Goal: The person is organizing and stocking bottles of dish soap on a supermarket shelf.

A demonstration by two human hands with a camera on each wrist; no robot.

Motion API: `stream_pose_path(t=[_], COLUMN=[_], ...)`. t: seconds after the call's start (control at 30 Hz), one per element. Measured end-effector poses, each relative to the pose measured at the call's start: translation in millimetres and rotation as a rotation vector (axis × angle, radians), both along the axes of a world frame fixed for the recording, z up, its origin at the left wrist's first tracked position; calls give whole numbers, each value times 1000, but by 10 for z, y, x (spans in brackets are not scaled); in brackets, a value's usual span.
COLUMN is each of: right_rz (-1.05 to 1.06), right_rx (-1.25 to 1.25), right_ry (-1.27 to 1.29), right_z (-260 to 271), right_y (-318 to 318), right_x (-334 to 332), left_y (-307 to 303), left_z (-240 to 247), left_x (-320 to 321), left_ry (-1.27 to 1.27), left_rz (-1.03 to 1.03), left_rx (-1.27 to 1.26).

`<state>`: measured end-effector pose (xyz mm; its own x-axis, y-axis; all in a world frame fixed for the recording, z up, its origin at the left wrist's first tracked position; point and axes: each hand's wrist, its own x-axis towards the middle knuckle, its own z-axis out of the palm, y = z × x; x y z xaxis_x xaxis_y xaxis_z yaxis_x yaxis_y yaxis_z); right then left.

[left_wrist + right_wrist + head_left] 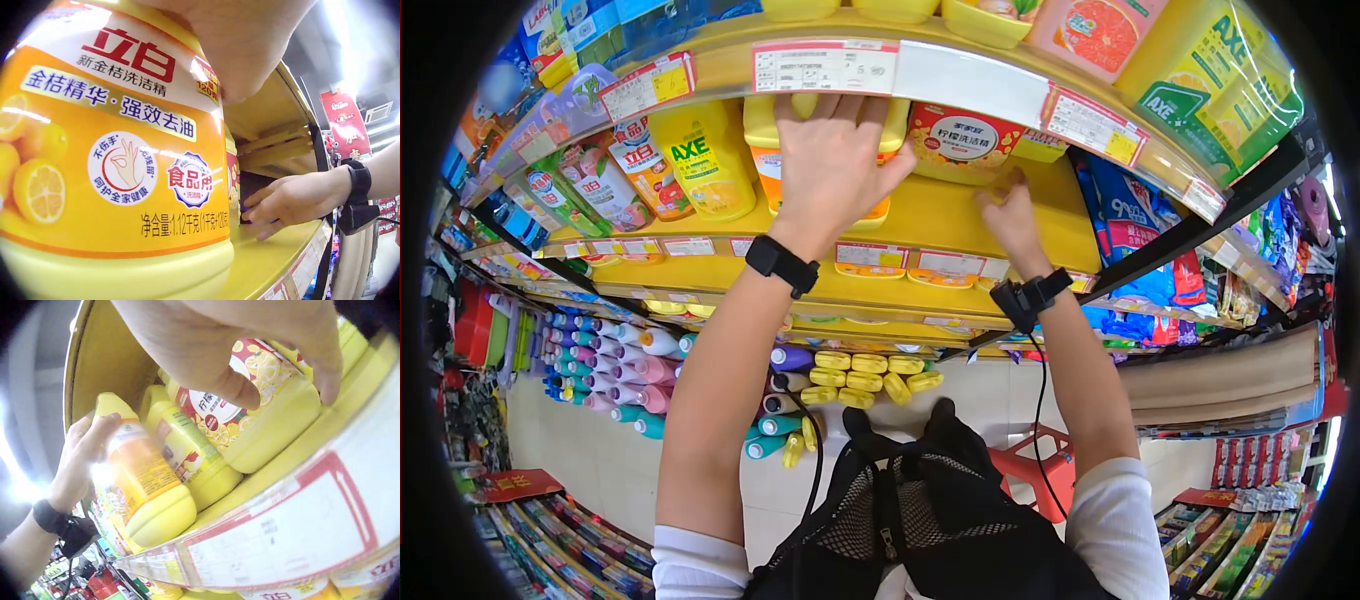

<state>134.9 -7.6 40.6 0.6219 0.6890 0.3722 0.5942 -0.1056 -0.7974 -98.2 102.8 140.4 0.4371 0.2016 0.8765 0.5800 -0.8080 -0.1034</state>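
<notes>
My left hand (830, 165) grips the upper part of a yellow dish soap bottle (766, 180) with an orange label, upright at the shelf's front. That label fills much of the left wrist view, where the dish soap bottle (112, 187) shows pictured citrus fruit. In the right wrist view my left hand (78, 456) wraps its neck. My right hand (1010, 215) is beside a red-labelled lemon detergent bottle (960, 145), fingers loosely bent and holding nothing. Seen from the right wrist, its thumb and fingers overlap the lemon detergent bottle (275, 419). Another yellow bottle (194, 456) stands between the two.
An AXE bottle (700, 165) and other detergents stand to the left on the yellow shelf (940, 215). An upper shelf edge with price tags (825, 67) overhangs my hands. Blue bags (1135, 215) fill the right side. Bottles crowd the floor; a red stool (1045, 465) stands behind.
</notes>
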Motion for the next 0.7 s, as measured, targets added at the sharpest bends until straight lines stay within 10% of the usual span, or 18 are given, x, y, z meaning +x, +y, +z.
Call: stream_pose_path(t=[0.7], right_rz=[327], right_rx=[72], right_ry=[-39], right_z=[50], right_y=[-1186], right_x=[355], left_y=[-1455], left_z=[24], left_x=[1756], left_ry=[71], left_rz=[-6], left_rx=[0])
